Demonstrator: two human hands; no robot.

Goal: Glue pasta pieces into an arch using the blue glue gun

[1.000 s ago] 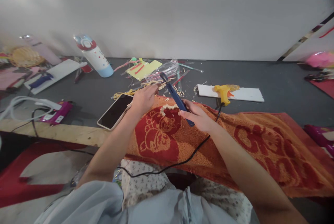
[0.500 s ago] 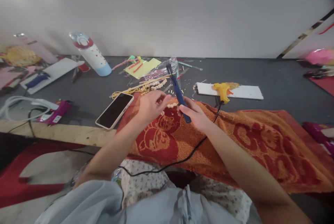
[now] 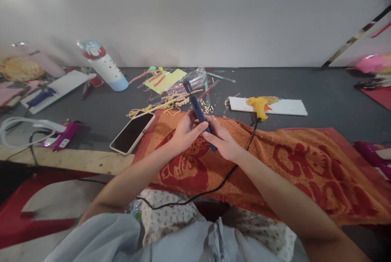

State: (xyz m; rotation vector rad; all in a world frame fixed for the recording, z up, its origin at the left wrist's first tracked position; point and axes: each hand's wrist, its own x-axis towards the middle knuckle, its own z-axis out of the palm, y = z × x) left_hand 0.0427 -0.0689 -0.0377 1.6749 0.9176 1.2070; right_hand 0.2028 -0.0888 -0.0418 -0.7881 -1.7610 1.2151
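A long dark blue tool (image 3: 198, 109) stands tilted over the near edge of the table, its narrow dark tip pointing up and away. Both hands are closed around its lower part. My left hand (image 3: 187, 130) grips it from the left with the thumb across the front, and my right hand (image 3: 222, 138) wraps it from the right. Small pale sticks (image 3: 208, 108) lie scattered just beyond the hands. Under the hands is an orange and red towel (image 3: 287, 160).
A phone (image 3: 132, 133) lies left of the towel. A yellow glue gun (image 3: 259, 107) rests on a white board (image 3: 291, 107), its black cord crossing the towel. Further left are a bottle (image 3: 106, 68) and a purple power strip (image 3: 62, 136). Yellow paper (image 3: 166, 81) lies behind.
My left hand has moved right and closed on the blue tool, joining my right hand. The tool's tip has shifted left. The strand of pale beads that showed between the hands is out of sight.
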